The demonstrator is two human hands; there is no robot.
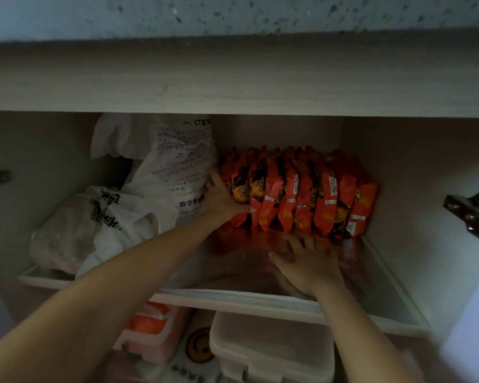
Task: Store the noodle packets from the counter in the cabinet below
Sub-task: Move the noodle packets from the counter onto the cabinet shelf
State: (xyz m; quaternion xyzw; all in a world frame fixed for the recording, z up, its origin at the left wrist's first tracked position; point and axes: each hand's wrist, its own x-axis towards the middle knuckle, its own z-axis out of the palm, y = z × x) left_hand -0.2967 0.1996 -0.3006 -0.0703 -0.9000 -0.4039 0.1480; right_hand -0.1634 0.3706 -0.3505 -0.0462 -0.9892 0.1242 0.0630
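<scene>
Several red-orange noodle packets (304, 194) stand on edge in a tight row at the back right of the cabinet's glass shelf (233, 295). My left hand (221, 199) presses flat against the leftmost packet, its thumb curled around the packet's front edge. Just in front of the row's lower edge, my right hand (307, 261) rests palm down on the shelf with the fingers spread. The fingertips reach the bottoms of the middle packets. The speckled counter (233, 12) runs across the top of the view, and no packets show on it.
White plastic bags (122, 205) with printed text fill the shelf's left half, touching my left hand. Below the shelf sit a white lidded tub (271, 346) and an orange-and-white pack (150, 324). Metal door hinges (473, 214) stick out at both cabinet sides.
</scene>
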